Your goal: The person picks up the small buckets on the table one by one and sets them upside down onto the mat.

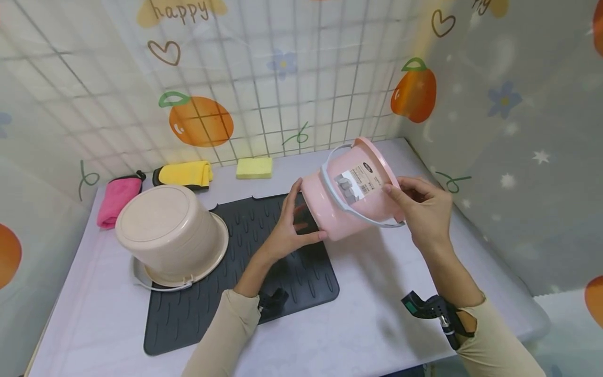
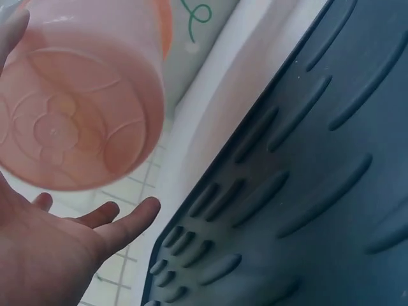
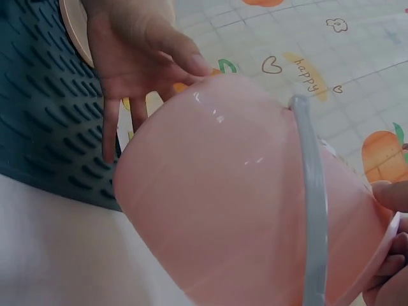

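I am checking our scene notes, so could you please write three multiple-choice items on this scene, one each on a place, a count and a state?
1. Where is the beige bucket?
A. upside down on the dark mat
B. beside the yellow sponge
C. in a hand

2. How many folded cloths lie along the back wall?
A. one
B. two
C. four

3. How is the pink bucket held?
A. upright
B. tipped sideways between both hands
C. lying on the mat

Answers: 1 A, base up on the mat; 2 B, pink cloth and yellow cloth; 3 B, left hand at its base, right hand at its rim.

1. Bare table (image 1: 377, 314) near and right of the dark mat (image 1: 301, 283); open passage there.
2. Left blocked by upturned beige basin (image 1: 169, 235); far edge lined with pink cloth (image 1: 115, 199), yellow cloth (image 1: 186, 174), sponge (image 1: 254, 167).
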`<move>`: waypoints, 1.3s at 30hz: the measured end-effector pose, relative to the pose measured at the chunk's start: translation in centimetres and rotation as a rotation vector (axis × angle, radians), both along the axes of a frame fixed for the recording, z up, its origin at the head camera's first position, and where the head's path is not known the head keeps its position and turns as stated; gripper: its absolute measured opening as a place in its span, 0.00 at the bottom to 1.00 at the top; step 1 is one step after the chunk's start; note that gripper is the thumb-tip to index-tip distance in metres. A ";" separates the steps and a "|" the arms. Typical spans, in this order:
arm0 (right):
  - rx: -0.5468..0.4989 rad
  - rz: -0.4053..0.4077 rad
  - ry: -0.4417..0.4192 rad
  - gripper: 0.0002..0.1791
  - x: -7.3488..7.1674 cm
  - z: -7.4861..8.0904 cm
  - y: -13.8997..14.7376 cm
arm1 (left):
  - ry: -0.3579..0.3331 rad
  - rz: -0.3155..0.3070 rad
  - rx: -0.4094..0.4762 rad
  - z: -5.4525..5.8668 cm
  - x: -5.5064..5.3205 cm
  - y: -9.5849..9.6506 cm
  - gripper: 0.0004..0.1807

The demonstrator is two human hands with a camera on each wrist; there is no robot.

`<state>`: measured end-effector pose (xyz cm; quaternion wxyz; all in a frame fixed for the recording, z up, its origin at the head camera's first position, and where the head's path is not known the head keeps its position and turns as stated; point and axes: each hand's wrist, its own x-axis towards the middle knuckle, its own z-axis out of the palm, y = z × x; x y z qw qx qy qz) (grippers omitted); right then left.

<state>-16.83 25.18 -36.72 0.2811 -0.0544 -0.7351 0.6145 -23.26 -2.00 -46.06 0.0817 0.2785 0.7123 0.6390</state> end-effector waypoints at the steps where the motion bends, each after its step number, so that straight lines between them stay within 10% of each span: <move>1: -0.008 0.001 -0.005 0.15 0.0 -0.1 -0.1 | -0.012 -0.011 0.017 0.4 0.2 0.1 0.69; 7: -0.068 0.042 0.014 0.14 -0.1 -0.3 -0.6 | -0.042 -0.063 0.153 2.5 1.4 0.4 0.72; 17: -0.059 0.098 -0.004 0.14 0.1 -0.8 -1.1 | -0.025 -0.035 0.260 2.0 1.3 0.1 0.72; 27: 0.266 0.238 -0.173 0.20 0.7 -0.9 -0.2 | 0.042 0.086 0.126 3.4 2.1 -2.3 0.66; 39: 0.415 0.271 -0.213 0.11 0.4 -1.6 0.9 | 0.146 0.242 -0.119 3.3 1.9 -7.3 0.69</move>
